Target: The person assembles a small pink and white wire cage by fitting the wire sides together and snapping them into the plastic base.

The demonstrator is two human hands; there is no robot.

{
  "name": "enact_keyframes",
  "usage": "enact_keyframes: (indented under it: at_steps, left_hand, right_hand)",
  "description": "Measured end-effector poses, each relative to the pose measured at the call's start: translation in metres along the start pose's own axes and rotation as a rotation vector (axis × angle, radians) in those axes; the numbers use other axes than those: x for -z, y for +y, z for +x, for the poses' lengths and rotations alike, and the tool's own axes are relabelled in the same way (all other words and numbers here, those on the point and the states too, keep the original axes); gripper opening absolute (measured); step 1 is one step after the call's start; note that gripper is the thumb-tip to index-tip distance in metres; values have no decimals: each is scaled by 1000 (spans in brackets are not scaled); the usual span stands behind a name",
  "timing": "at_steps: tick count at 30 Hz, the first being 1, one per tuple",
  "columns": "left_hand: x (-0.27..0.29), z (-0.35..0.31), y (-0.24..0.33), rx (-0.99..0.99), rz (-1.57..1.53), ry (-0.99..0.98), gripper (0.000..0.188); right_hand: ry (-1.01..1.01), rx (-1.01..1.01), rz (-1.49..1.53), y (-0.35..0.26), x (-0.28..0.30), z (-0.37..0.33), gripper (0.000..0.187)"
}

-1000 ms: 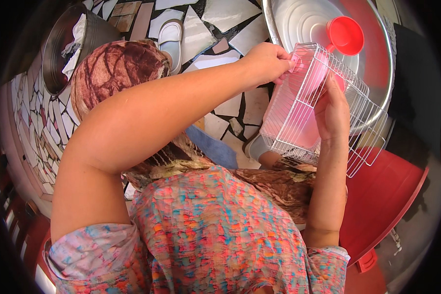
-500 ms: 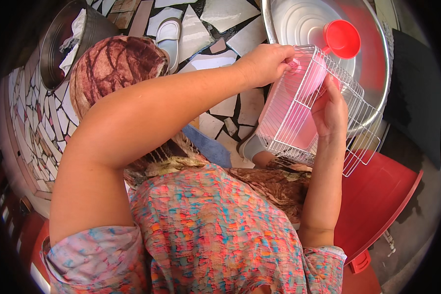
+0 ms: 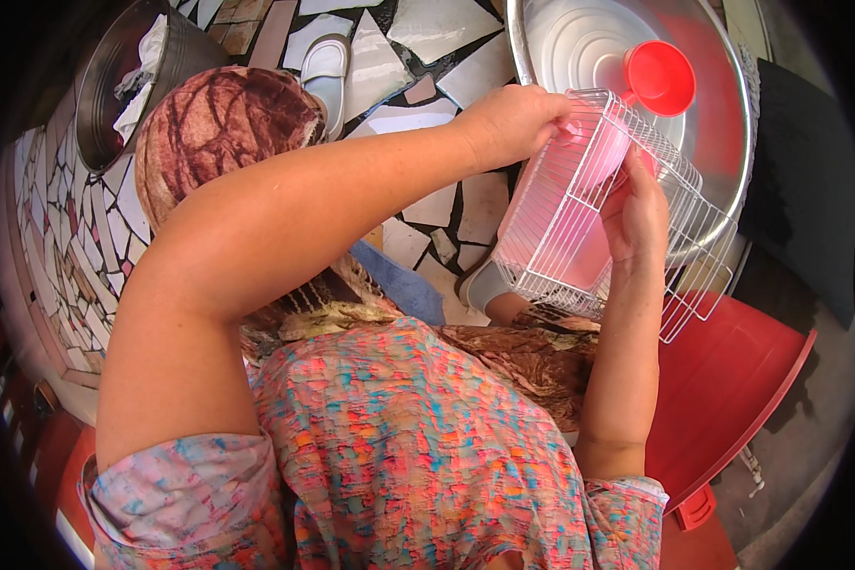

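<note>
A small white wire cage with pink panels is tilted above my lap, at the rim of a metal basin. At its upper left corner, my left hand is closed, its thumb and fingers pinching a small pink piece against the wires. My right hand reaches in at the cage's right side. Its fingers curl against a rounded pink part behind the wires, and the fingertips are partly hidden. From the cage's right side a wire flap sticks out past my right wrist.
Beyond the cage stands the large metal basin, with a red dipper in it. A red tub lies to the right. Far left is a dark metal tub with white cloth. A grey slipper shows on the broken-tile floor.
The cage has shifted very slightly. My left fingertips have turned a little at the small pink piece, showing more of it. My right hand stays at the rounded pink part.
</note>
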State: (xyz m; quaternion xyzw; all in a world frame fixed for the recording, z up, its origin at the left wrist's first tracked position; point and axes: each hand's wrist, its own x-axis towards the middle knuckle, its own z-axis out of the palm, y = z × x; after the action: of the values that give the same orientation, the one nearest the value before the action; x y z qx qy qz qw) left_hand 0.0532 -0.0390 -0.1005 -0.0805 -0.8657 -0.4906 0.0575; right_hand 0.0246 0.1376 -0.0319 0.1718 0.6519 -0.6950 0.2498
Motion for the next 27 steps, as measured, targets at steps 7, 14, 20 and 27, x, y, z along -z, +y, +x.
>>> enact_keyframes:
  at_steps: [7, 14, 20, 27]
  left_hand:
    - [-2, -1, 3, 92, -67, -47, 15]
    - [-1, 1, 12, 204, -160, -24, 18]
    - [-7, -6, 11, 315, -293, -129, 31]
    - [-10, -17, 45, 639, -561, -187, 56]
  right_hand:
    - [18, 1, -131, -8, 4, -2, 29]
    - [36, -2, -129, -11, 1, -5, 28]
    - [21, -72, -104, -17, 6, -4, 28]
    - [113, -68, -61, -21, 2, -13, 27]
